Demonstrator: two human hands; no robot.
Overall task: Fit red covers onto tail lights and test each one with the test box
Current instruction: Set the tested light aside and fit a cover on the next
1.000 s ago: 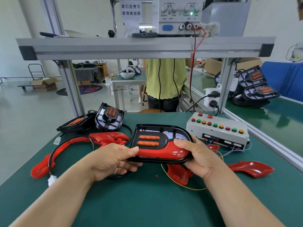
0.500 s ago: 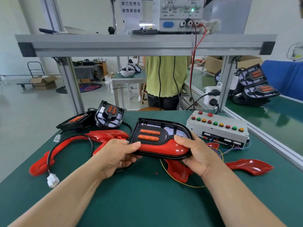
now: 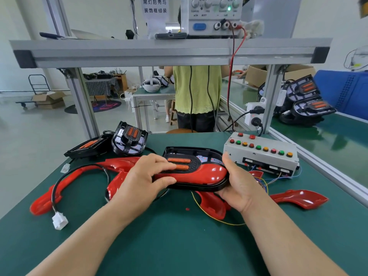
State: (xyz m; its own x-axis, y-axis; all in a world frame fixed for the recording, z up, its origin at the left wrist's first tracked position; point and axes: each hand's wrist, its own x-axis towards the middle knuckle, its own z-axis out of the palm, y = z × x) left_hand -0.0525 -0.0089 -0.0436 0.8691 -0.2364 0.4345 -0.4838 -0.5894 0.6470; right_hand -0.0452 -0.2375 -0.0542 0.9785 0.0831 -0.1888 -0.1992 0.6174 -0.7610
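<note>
A black tail light [image 3: 199,156] with two orange lenses is lifted above the green table [image 3: 179,246], a red cover [image 3: 199,173] lying along its near edge. My left hand [image 3: 143,178] grips its left end, fingers on top and thumb at the front edge. My right hand [image 3: 239,182] holds its right end from beneath, thumb on the rim. The grey test box [image 3: 264,156] with coloured buttons sits just right of the light. Loose red covers lie left [image 3: 65,188], under the light [image 3: 215,206] and right [image 3: 298,199].
Two more black tail lights [image 3: 129,139] stand at the table's back left, and a black cable with a white plug [image 3: 59,221] loops over the left covers. Loose wires trail from the test box. An aluminium frame carries a power supply [image 3: 213,14] overhead. A person stands beyond the table.
Both hands have raised and tilted the tail light slightly. My left hand's fingers have slid up over the light's top by the orange lenses.
</note>
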